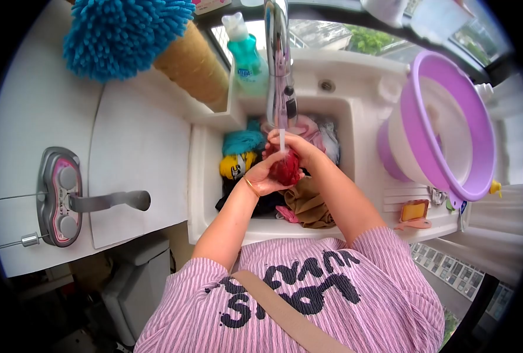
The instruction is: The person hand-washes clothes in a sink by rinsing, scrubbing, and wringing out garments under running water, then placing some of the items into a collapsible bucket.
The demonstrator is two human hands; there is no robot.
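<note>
Both my hands are closed round a bunched red cloth [286,169] in the stream of water below the chrome faucet [278,65]. My left hand [268,178] grips it from the left side. On the upper right, my right hand [299,147] wraps over it, with its fingers partly hidden. Beneath them, the white sink [199,194] holds several wet clothes. A teal cloth [242,141] and a yellow one [235,165] lie at the left, a pink one [304,130] at the back, and a brown one [308,203] in front.
A green soap bottle [246,56] stands behind the sink. To the right, a purple-rimmed bucket [391,153] rests on the ledge near an orange soap bar [415,210] and a pink brush [414,224]. A blue fluffy duster [126,35] hangs at the upper left.
</note>
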